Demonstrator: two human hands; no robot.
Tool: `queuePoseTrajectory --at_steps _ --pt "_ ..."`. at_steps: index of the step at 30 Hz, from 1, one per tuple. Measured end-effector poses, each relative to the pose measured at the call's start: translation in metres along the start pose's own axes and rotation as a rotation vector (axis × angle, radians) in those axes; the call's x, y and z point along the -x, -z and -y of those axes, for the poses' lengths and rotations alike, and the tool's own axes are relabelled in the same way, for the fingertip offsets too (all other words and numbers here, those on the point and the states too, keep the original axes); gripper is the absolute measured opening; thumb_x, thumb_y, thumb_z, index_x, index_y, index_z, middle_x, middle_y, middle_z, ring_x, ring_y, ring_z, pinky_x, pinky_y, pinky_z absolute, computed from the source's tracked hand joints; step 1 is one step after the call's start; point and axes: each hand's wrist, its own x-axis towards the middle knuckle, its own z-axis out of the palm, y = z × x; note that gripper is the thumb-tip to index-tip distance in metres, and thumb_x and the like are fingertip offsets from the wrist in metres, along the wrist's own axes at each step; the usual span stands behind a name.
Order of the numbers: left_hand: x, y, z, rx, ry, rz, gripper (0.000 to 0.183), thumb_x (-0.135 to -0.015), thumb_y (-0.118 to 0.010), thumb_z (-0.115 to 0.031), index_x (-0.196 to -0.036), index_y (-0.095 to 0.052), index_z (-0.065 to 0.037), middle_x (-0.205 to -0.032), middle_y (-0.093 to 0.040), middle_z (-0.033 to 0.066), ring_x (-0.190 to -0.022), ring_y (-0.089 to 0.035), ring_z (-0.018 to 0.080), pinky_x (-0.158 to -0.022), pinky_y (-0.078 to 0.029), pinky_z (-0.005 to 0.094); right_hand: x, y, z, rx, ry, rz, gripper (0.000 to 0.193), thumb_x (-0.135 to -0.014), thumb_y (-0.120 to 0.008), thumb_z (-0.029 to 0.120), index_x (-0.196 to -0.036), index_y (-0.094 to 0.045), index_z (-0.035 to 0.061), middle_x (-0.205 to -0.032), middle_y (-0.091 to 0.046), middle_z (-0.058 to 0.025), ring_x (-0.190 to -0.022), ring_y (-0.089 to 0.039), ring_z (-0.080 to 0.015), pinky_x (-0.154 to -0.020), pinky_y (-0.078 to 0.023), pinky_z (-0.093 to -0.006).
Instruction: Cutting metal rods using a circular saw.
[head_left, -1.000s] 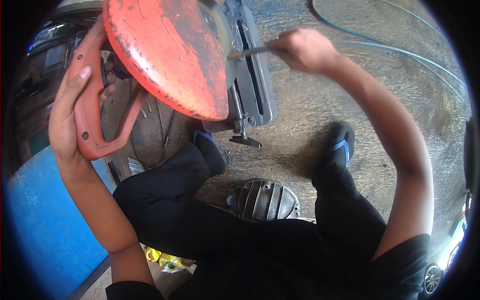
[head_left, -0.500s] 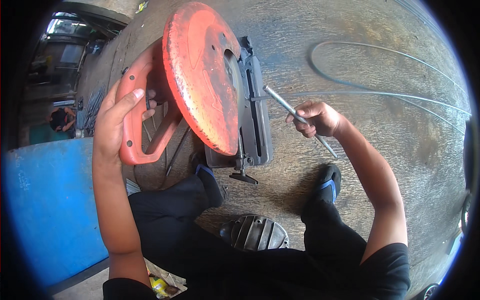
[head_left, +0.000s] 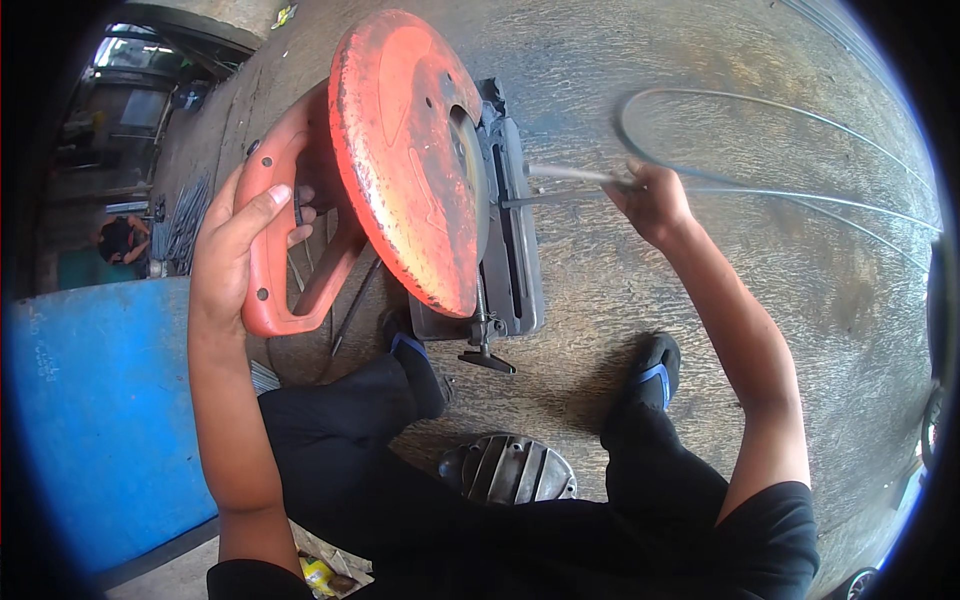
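My left hand (head_left: 228,240) is wrapped round the D-shaped handle of an orange-red cut-off saw (head_left: 400,170), fingers through the loop at the trigger. The scuffed blade guard leans over the dark metal base (head_left: 522,290) and hides most of the disc. To the right of the base, my right hand (head_left: 655,205) grips a short metal rod (head_left: 575,175), blurred by motion, its far end pointing left toward the base. Just below it, a long thin metal rod (head_left: 740,191) runs from the saw's base out to the right edge.
A bent loop of rod (head_left: 690,91) lies on the worn floor at the right. A blue panel (head_left: 110,400) stands at the left, and a ribbed metal casing (head_left: 510,468) sits between my feet. Further off at left are a person (head_left: 124,240) and a bundle of rods (head_left: 188,220).
My right hand has moved up, and the short rod has swung from a steep slant to nearly level, pointing at the base. My left hand stays on the saw handle.
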Motion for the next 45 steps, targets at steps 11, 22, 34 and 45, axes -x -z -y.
queuePoseTrajectory --at_steps 11,22,34,45 --pt "-0.004 0.008 0.003 -0.055 0.042 0.092 0.055 -0.088 -0.058 -0.026 -0.135 -0.043 -0.002 -0.127 -0.052 0.0100 -0.108 -0.053 0.0166 -0.085 -0.047 0.0328 0.006 0.032 -0.023 0.324 -0.074 -0.022 0.060 -0.083 -0.044 -0.017 -0.139 -0.026 -0.0077 -0.126 -0.042 -0.0242 -0.114 -0.053 -0.0282 -0.092 -0.054 -0.0289" --pt "0.001 -0.002 -0.002 0.011 -0.001 0.004 0.046 -0.087 -0.058 -0.018 -0.129 -0.048 0.001 -0.103 -0.060 0.0104 -0.088 -0.061 0.0165 -0.079 -0.051 0.0308 0.026 0.032 -0.026 2.209 0.735 0.222 0.029 -0.094 -0.052 0.025 -0.110 -0.061 0.0035 -0.095 -0.063 -0.0196 -0.083 -0.065 -0.0298 -0.074 -0.052 -0.0414" --pt "-0.002 0.003 0.000 -0.053 0.041 0.062 0.056 -0.088 -0.058 -0.025 -0.137 -0.042 -0.002 -0.129 -0.051 0.0105 -0.111 -0.053 0.0175 -0.085 -0.049 0.0326 0.031 0.004 -0.071 0.947 0.042 0.306 0.045 -0.099 -0.043 0.040 -0.095 -0.060 -0.0012 -0.076 -0.053 -0.0047 -0.063 -0.055 -0.0123 -0.056 -0.052 -0.0290" --pt "0.001 -0.004 -0.001 0.017 0.021 0.001 0.051 -0.088 -0.058 -0.021 -0.133 -0.045 0.001 -0.109 -0.059 0.0109 -0.094 -0.059 0.0183 -0.081 -0.049 0.0323 0.030 0.016 -0.101 0.766 -0.200 0.396 0.016 -0.097 -0.044 0.024 -0.104 -0.044 0.0090 -0.066 -0.042 0.0027 -0.052 -0.038 -0.0098 -0.047 -0.031 -0.0259"
